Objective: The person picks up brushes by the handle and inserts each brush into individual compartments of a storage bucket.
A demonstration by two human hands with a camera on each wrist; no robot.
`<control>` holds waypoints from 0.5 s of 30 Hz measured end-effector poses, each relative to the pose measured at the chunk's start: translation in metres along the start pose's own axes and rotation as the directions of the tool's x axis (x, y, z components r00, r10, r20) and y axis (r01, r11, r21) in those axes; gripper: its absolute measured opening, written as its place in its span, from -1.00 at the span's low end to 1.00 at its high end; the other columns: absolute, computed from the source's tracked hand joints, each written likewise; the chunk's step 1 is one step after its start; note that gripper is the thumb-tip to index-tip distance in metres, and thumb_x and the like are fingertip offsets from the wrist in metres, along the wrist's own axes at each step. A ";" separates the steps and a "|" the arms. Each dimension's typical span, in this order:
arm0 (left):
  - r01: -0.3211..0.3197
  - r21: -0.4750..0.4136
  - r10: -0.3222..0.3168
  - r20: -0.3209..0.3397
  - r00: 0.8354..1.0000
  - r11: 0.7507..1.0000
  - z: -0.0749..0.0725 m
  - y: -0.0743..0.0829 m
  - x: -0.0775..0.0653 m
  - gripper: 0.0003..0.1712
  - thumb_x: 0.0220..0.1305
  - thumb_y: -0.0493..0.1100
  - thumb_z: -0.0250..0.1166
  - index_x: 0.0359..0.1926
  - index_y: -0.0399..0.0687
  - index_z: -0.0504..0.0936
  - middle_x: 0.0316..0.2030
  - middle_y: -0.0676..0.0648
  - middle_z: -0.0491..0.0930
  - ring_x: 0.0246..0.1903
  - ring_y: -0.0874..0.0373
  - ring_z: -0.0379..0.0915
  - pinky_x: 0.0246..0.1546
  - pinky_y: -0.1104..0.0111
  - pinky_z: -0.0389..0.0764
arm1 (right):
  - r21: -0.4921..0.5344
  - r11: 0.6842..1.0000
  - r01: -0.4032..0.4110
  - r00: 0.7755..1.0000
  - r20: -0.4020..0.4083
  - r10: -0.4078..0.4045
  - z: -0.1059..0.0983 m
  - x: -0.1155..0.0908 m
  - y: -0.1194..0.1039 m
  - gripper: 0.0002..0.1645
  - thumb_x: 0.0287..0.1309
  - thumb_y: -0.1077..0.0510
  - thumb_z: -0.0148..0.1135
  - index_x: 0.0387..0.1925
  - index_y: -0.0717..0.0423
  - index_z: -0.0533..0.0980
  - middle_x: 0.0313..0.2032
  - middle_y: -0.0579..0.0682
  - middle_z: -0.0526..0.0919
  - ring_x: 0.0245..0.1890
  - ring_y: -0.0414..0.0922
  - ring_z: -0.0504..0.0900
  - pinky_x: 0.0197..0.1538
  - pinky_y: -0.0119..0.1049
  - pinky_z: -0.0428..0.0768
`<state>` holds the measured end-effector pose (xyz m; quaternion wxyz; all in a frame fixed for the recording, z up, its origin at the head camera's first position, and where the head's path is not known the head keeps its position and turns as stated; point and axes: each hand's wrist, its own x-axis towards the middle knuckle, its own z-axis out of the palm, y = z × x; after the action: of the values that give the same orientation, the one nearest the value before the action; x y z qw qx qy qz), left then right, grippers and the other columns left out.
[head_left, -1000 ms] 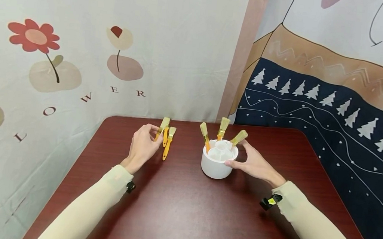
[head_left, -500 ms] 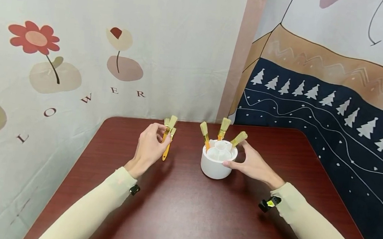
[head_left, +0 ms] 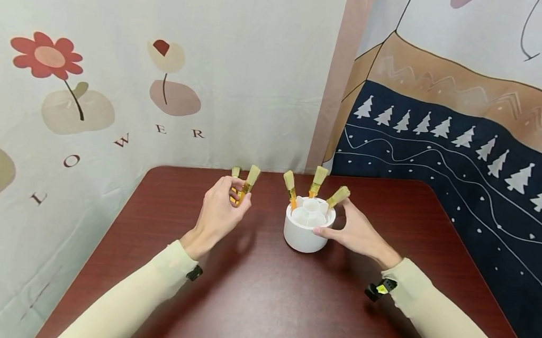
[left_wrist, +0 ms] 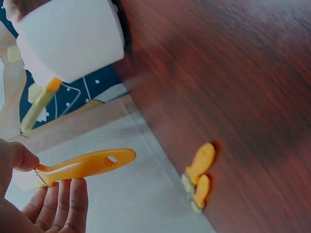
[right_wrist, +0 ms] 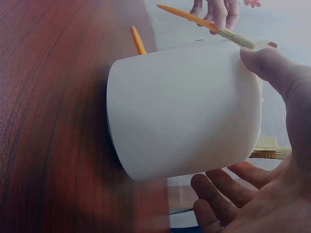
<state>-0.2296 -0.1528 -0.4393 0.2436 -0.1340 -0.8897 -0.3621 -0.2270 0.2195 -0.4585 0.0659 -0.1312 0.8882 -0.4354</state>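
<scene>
My left hand [head_left: 222,207] pinches a paintbrush [left_wrist: 92,164] near its metal band, between thumb and fingers. Its pale bristles point up and its orange handle hangs clear of the table. On the right, my right hand [head_left: 359,229] grips a round white pot [head_left: 304,238] with inner compartments, thumb on the front rim and fingers round the far side. Three brushes stand in the pot, bristles up: one at the left [head_left: 289,181], one at the back [head_left: 319,179], one leaning right [head_left: 339,196]. Two more orange-handled brushes, one larger [left_wrist: 200,160] and one smaller [left_wrist: 201,191], lie on the table.
The dark red wooden table [head_left: 261,295] ends at the back against a pale flower-print cloth [head_left: 258,83]. To the right hangs a navy cloth [head_left: 444,156] with white trees. In the head view, my left hand mostly hides the lying brushes.
My left hand has lifted the paintbrush from beside the others and moved it right, toward the pot. My right hand has kept its grip on the pot, which stays in place.
</scene>
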 end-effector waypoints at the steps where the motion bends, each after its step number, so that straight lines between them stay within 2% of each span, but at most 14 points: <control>1: -0.009 -0.007 0.009 -0.002 1.000 1.000 0.000 0.002 0.000 -0.63 0.45 -0.21 0.56 0.19 -0.19 0.71 -0.04 -0.17 0.79 -0.17 -0.02 0.85 -0.16 0.17 0.90 | 0.002 1.000 0.002 1.000 -0.001 -0.002 0.000 0.000 0.000 0.34 0.27 -0.42 0.70 0.79 -0.02 0.20 0.70 0.14 0.43 0.70 0.22 0.45 0.70 0.52 0.43; 5: -0.039 -0.030 0.039 -0.008 0.999 0.999 0.002 0.011 0.000 -0.61 0.44 -0.23 0.56 0.21 -0.19 0.73 -0.05 -0.16 0.78 -0.21 0.00 0.84 -0.19 0.18 0.92 | -0.002 1.000 0.011 1.000 -0.009 -0.011 0.000 0.000 -0.001 0.29 0.26 -0.41 0.71 0.75 -0.05 0.23 0.66 0.12 0.48 0.64 0.19 0.51 0.66 0.48 0.50; 11: -0.067 -0.060 0.067 -0.005 0.998 0.996 0.003 0.019 -0.002 -0.65 0.45 -0.26 0.54 0.19 -0.20 0.75 -0.05 -0.18 0.76 -0.22 -0.09 0.85 -0.18 0.10 0.93 | -0.009 1.000 0.017 1.000 -0.023 -0.018 0.001 0.000 -0.003 0.20 0.23 -0.41 0.73 0.65 -0.08 0.31 0.53 0.11 0.59 0.57 0.16 0.58 0.64 0.45 0.53; 15: -0.070 -0.075 0.070 -0.002 0.998 0.995 0.003 0.022 -0.005 -0.66 0.44 -0.26 0.54 0.16 -0.20 0.74 -0.08 -0.16 0.75 -0.23 -0.04 0.83 -0.19 0.14 0.94 | -0.025 0.999 0.020 0.999 -0.037 -0.021 0.002 -0.001 -0.004 0.16 0.23 -0.41 0.73 0.61 -0.05 0.35 0.47 0.10 0.63 0.54 0.15 0.60 0.63 0.43 0.53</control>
<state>-0.2174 -0.1352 -0.4309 0.2509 -0.1742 -0.8703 -0.3863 -0.2248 0.2160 -0.4568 0.0431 -0.1332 0.8932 -0.4273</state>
